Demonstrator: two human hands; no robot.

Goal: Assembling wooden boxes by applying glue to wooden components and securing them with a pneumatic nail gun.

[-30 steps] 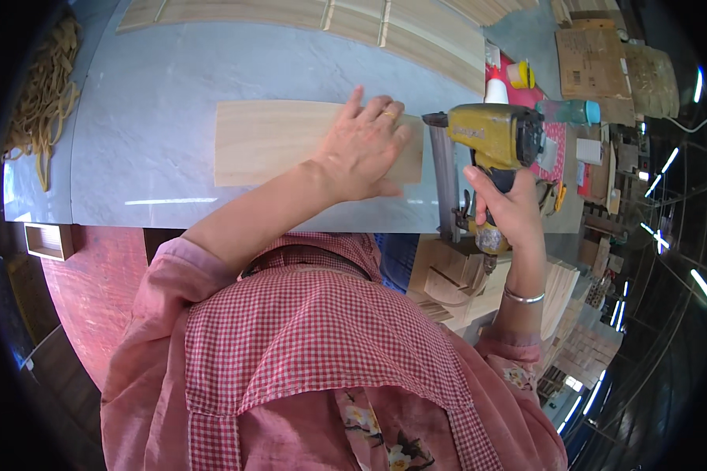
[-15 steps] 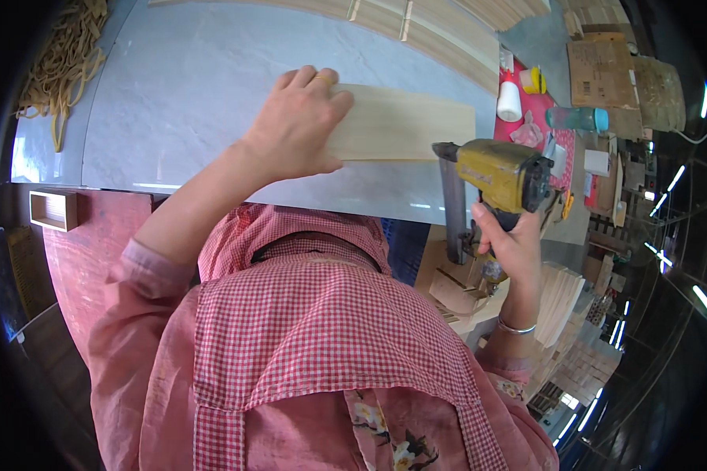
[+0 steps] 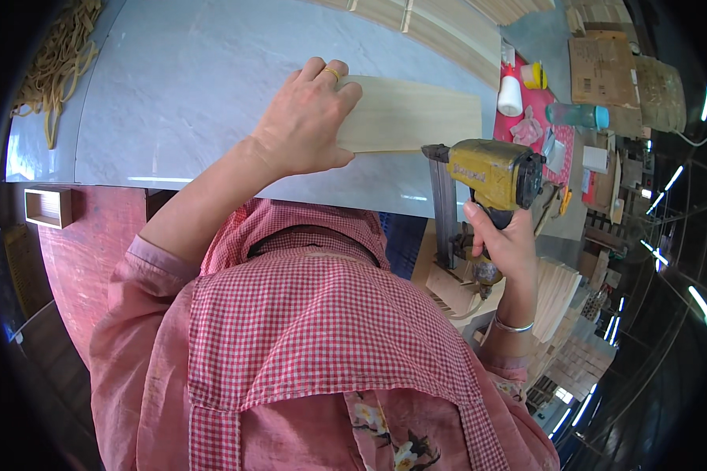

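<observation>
A pale wooden board (image 3: 416, 115) lies on the grey marbled tabletop (image 3: 181, 86). My left hand (image 3: 310, 118) grips its left end, fingers over the far edge and thumb at the near edge. In my right hand (image 3: 507, 239) is a yellow and black nail gun (image 3: 487, 173), held by its handle. The gun's dark nose reaches the board's near edge, right of the middle; whether it touches cannot be made out. Its long magazine hangs down past the table's front edge.
Wooden strips (image 3: 432, 43) lie along the far side. A white bottle (image 3: 510, 96) and a teal bottle (image 3: 577, 116) are at the right. Tan bands (image 3: 59, 63) hang at the far left, above a small wooden box (image 3: 49, 207). Stacked boards (image 3: 554, 298) stand at lower right.
The nail gun's nose has shifted left and its magazine has swung slightly left. My left hand and the board have moved a little right and away from me.
</observation>
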